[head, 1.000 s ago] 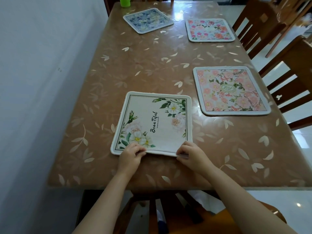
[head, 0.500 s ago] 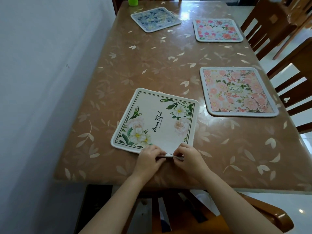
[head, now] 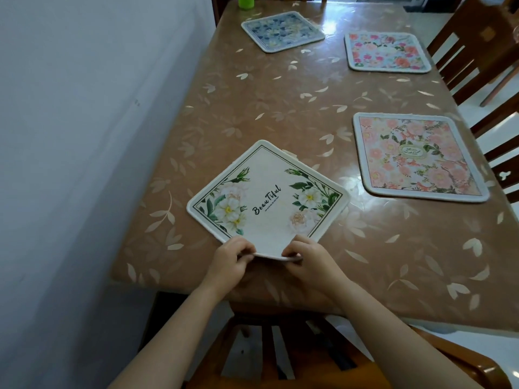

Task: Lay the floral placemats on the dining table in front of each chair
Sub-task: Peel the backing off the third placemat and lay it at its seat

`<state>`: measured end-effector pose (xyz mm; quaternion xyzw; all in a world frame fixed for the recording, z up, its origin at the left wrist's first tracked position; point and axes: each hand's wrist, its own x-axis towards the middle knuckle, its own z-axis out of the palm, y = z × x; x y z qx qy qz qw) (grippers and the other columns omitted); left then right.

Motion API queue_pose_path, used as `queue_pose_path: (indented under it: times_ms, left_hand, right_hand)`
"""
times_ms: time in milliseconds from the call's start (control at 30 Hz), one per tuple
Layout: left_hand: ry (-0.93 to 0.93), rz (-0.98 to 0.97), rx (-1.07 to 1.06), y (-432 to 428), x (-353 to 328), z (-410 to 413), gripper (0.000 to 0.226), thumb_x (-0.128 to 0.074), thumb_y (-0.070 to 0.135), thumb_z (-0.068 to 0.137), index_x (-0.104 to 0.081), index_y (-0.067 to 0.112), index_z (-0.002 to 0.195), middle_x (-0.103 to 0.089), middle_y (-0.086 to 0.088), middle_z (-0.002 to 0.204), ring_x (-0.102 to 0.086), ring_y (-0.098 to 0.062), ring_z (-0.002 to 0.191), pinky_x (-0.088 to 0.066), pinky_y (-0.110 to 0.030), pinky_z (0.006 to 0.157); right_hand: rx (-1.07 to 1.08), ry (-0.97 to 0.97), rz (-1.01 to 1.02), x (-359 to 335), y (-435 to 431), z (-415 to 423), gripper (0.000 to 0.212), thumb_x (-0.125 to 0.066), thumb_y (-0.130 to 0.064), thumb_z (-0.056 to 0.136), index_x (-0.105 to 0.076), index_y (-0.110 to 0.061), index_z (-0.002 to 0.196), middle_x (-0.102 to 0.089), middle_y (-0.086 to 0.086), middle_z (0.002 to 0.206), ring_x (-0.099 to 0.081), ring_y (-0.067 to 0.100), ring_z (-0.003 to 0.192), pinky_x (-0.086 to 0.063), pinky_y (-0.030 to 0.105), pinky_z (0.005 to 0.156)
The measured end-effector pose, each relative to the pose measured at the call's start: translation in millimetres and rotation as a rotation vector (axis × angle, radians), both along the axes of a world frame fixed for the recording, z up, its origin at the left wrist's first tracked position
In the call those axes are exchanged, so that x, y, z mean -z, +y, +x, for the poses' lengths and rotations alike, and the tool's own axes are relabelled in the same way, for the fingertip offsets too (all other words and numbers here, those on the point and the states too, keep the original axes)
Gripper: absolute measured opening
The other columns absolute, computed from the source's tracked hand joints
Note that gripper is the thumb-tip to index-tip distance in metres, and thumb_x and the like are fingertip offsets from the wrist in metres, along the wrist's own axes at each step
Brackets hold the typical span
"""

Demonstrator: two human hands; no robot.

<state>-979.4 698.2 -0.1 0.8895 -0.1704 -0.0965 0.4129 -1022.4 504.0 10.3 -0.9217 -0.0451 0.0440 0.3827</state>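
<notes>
Both hands, left hand (head: pixel 229 261) and right hand (head: pixel 310 259), pinch the near corner of the cream placemat (head: pixel 268 202), which lies skewed like a diamond on the bench (head: pixel 280 113) just beyond them. Risk: the glossy, slick leaf-print cover may let the thin, rounded-corner mat slide crooked. Farther out lie the flat pink placemat (head: pixel 415 158), a second pink mat (head: pixel 387 51) and the blue mat (head: pixel 282 30).

"BeauTiful" runs in black script across the cream placemat (head: pixel 268 197), just beyond the two grips pinching its near corner. The pink placemat (head: pixel 415 155), farther right, bears an oval label, probably lettered, too blurred to read.
</notes>
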Motion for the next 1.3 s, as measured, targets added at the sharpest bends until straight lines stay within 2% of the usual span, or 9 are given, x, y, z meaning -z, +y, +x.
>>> queue_pose_path:
  times_ms: [100,200,300,433,533,600,867,1067,1300]
  left_hand:
    - [0.006,0.008,-0.045,17,-1,1,0.015,-0.065,-0.009,0.073,-0.063,0.005,0.076,-0.06,-0.006,0.08,-0.058,-0.019,0.079,-0.045,-0.021,0.074]
    - [0.004,0.031,-0.041,30,-3,-5,0.013,-0.07,-0.004,0.071,-0.064,0.006,0.077,-0.063,-0.006,0.082,-0.059,-0.02,0.082,-0.046,-0.025,0.076]
    - [0.007,0.024,-0.053,35,-7,-14,0.014,-0.075,0.005,0.07,-0.066,0.011,0.079,-0.063,-0.001,0.084,-0.058,-0.015,0.085,-0.045,-0.022,0.077]
    - [-0.023,-0.032,-0.117,38,-13,-25,0.012,-0.076,0.007,0.07,-0.067,0.01,0.078,-0.062,-0.001,0.081,-0.057,-0.017,0.083,-0.047,-0.028,0.075]
    - [-0.054,0.019,-0.124,41,-14,-27,0.007,-0.072,0.011,0.075,-0.066,0.009,0.079,-0.062,-0.002,0.08,-0.054,-0.018,0.082,-0.046,-0.032,0.074]
    - [-0.064,0.036,-0.134,44,-13,-27,0.006,-0.069,0.012,0.078,-0.064,0.009,0.078,-0.062,-0.003,0.08,-0.054,-0.018,0.082,-0.046,-0.032,0.073]
    - [0.033,0.026,-0.285,51,0,-31,0.006,-0.068,0.006,0.077,-0.063,0.009,0.075,-0.059,0.001,0.078,-0.054,-0.015,0.076,-0.042,-0.023,0.069]
    - [0.031,0.064,-0.274,50,3,-33,0.009,-0.067,0.008,0.078,-0.06,0.013,0.074,-0.056,0.006,0.077,-0.052,-0.013,0.077,-0.04,-0.023,0.069]
    - [-0.016,0.092,-0.2,45,-3,-28,0.011,-0.073,0.015,0.074,-0.064,0.013,0.078,-0.059,0.004,0.081,-0.052,-0.015,0.083,-0.043,-0.025,0.074]
  right_hand:
    - [-0.02,0.002,0.014,2,12,4,0.005,-0.066,-0.004,0.076,-0.066,-0.008,0.078,-0.059,0.003,0.084,-0.056,0.019,0.078,-0.044,0.024,0.068]
    - [-0.046,-0.003,-0.006,5,25,8,0.003,-0.066,-0.009,0.077,-0.067,-0.01,0.079,-0.06,0.0,0.084,-0.052,0.011,0.074,-0.036,0.013,0.063]
    - [-0.076,0.02,0.008,7,36,13,0.005,-0.067,-0.012,0.078,-0.069,-0.009,0.081,-0.062,0.003,0.085,-0.055,0.014,0.074,-0.042,0.021,0.066]
    - [-0.111,0.034,0.037,8,54,19,0.007,-0.069,-0.015,0.078,-0.07,-0.009,0.081,-0.063,0.005,0.083,-0.059,0.018,0.075,-0.047,0.026,0.067]
    - [-0.152,0.039,0.052,11,65,23,0.009,-0.07,-0.017,0.077,-0.071,-0.009,0.082,-0.063,0.004,0.084,-0.057,0.015,0.073,-0.043,0.019,0.066]
    - [-0.172,0.033,0.058,12,68,25,0.01,-0.07,-0.018,0.078,-0.07,-0.009,0.083,-0.062,0.003,0.084,-0.054,0.01,0.072,-0.037,0.013,0.064]
    - [-0.267,0.06,-0.028,19,43,27,0.008,-0.068,-0.014,0.078,-0.065,-0.015,0.085,-0.051,-0.008,0.084,-0.05,0.006,0.075,-0.036,0.01,0.062]
    - [-0.272,0.03,-0.162,24,13,28,0.007,-0.068,-0.015,0.077,-0.066,-0.013,0.084,-0.058,0.002,0.09,-0.055,0.019,0.085,-0.045,0.028,0.071]
    - [-0.177,0.007,-0.057,23,26,30,0.003,-0.068,-0.009,0.076,-0.067,-0.007,0.076,-0.06,0.004,0.081,-0.057,0.02,0.074,-0.039,0.022,0.064]
